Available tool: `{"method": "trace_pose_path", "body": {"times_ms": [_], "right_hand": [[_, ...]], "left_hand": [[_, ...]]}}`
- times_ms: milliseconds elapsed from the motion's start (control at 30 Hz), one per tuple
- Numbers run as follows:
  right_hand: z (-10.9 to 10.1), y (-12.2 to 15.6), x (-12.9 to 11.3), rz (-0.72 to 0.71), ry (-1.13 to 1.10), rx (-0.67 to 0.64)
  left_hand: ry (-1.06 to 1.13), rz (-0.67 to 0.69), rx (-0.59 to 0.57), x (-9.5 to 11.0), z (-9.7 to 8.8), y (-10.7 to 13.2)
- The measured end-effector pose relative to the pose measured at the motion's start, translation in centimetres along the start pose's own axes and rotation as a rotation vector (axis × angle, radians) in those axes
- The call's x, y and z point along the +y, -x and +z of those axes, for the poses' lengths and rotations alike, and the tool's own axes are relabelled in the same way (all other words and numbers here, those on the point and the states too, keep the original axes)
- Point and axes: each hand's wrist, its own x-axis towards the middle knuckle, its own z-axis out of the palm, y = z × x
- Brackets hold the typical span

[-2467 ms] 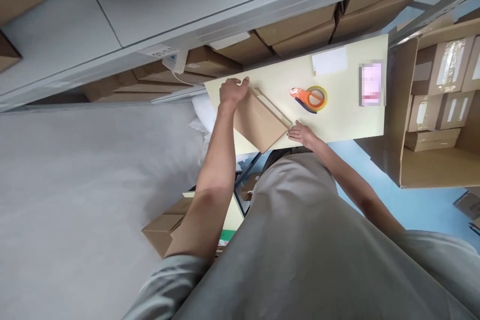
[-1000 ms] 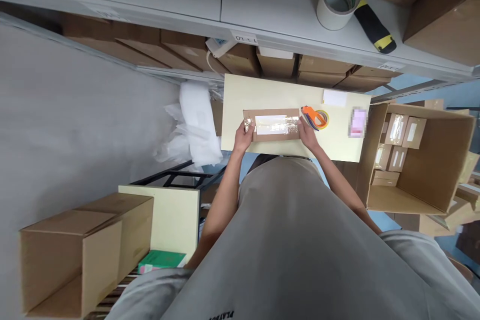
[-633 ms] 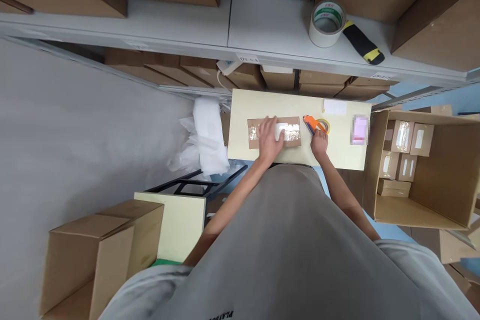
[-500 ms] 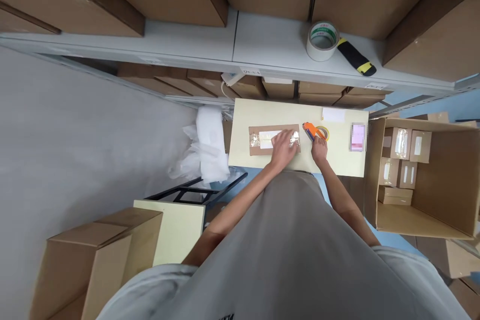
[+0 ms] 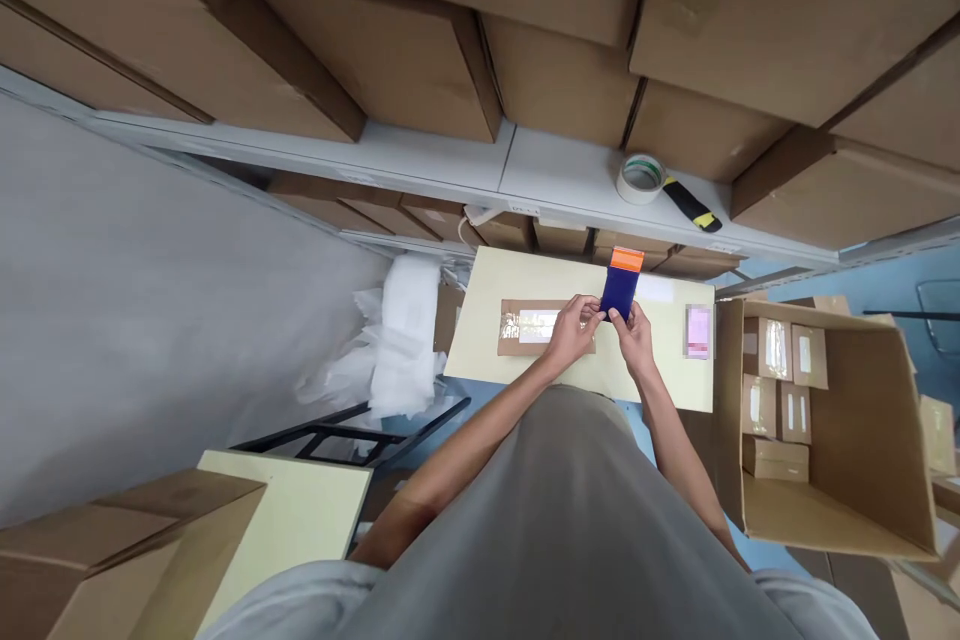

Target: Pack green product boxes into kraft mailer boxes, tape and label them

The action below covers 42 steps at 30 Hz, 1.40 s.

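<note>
Grip shared: two hands on one blue-and-orange tool [image 5: 621, 288]

And it's fingers and thumbs from both sides here! Left hand [image 5: 576, 328] pinches the lower left edge, right hand [image 5: 634, 332] takes the lower right, thumbs laid against the near face. Dark blue faces the wearer, the orange end points away toward the shelf [image 5: 566, 165]. What kind of tool it is, this angle won't tell; nor whether its lower end touches the worktop [image 5: 686, 385] or hangs clear of it.

Just left of it lies a taped box [image 5: 534, 325], flat, white label uppermost, its right part behind the left hand; contact there can't be made out. Off to the right, a pink-screened item [image 5: 698, 332], blurred out, and a white slip [image 5: 657, 290] beyond.

So, the step in hand? Handling and turning the tool, by the look of it, with the box lying free of any clear hold. A next move would seem to call for one hand keeping the tool steady, the other coming off without tipping it.
</note>
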Motion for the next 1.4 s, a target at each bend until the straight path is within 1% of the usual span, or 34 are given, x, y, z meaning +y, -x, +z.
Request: {"method": "trace_pose_path", "body": {"times_ms": [100,167,267,333,367,433,500,567,667,733,767,800,867,900,933,967,1000,1033,1100,1133,1167,1200,1233,1300,1400], "right_hand": [[2.2,-2.5,-4.1,-0.148,0.060,-0.048],[3.6,-4.9,-6.6,-0.267,0.120,-0.069],[5.5,-9.8,-10.1,-0.416,0.244,-0.119],[6.6,-13.6,-12.0,-0.478,0.378,-0.178],[7.1,-15.5,-12.8,-0.497,0.471,-0.213],[8.0,-19.0,-14.1,-0.530,0.668,-0.289],[8.9,-21.7,-14.8,-0.569,0.809,-0.347],[9.7,-23.5,-15.1,-0.579,0.912,-0.376],[10.6,-24.5,-15.2,-0.566,1.002,-0.383],[10.6,-24.0,-15.2,-0.592,1.013,-0.357],[10.4,-23.4,-15.0,-0.623,0.996,-0.330],[9.9,-22.4,-14.7,-0.657,0.966,-0.295],[8.6,-19.3,-13.2,-0.697,0.877,-0.205],[7.8,-17.2,-11.9,-0.682,0.829,-0.159],[7.0,-14.8,-10.2,-0.636,0.791,-0.119],[6.3,-12.3,-8.2,-0.568,0.762,-0.090],[5.6,-9.7,-6.0,-0.473,0.733,-0.077],[5.0,-7.2,-3.6,-0.356,0.699,-0.066],[4.4,-2.9,1.2,-0.053,0.641,-0.068],[4.3,-1.3,3.2,0.102,0.615,-0.098],[4.4,-0.1,4.9,0.220,0.595,-0.136],[4.4,0.6,6.1,0.307,0.589,-0.166],[4.5,0.9,7.0,0.359,0.595,-0.192],[4.4,0.8,7.7,0.383,0.623,-0.221],[3.4,0.1,7.6,0.355,0.615,-0.267]], "left_hand": [[0.026,0.100,0.091,2.1,-2.4,-2.1],[0.045,0.147,0.167,3.5,-4.1,-4.2],[0.067,0.192,0.267,5.1,-6.4,-7.8],[0.067,0.180,0.274,5.6,-7.4,-9.7],[0.062,0.158,0.267,5.6,-7.8,-10.3],[0.062,0.096,0.251,5.0,-8.1,-10.4],[0.089,0.034,0.246,3.9,-8.1,-9.3],[0.127,-0.019,0.253,2.5,-8.1,-7.6],[0.170,-0.121,0.292,0.4,-8.6,-4.7],[0.196,-0.189,0.327,-1.1,-9.5,-2.9],[0.201,-0.218,0.345,-1.8,-10.1,-2.0],[0.200,-0.246,0.366,-2.6,-10.7,-1.1],[0.173,-0.312,0.418,-4.4,-12.2,0.8],[0.159,-0.354,0.459,-5.3,-12.9,1.9],[0.138,-0.392,0.505,-6.2,-13.6,2.9],[0.102,-0.424,0.541,-7.1,-14.0,3.8],[0.060,-0.460,0.553,-8.0,-14.3,4.7],[0.017,-0.506,0.536,-8.7,-14.3,5.4],[-0.079,-0.618,0.464,-9.7,-13.7,6.1],[-0.137,-0.672,0.388,-10.1,-13.2,6.1],[-0.178,-0.715,0.310,-10.3,-12.6,5.9],[-0.207,-0.740,0.252,-10.5,-12.0,5.7],[-0.230,-0.753,0.209,-10.6,-11.6,5.4],[-0.251,-0.745,0.162,-10.8,-11.3,4.9],[-0.203,-0.718,0.116,-11.1,-12.3,4.8]]}}
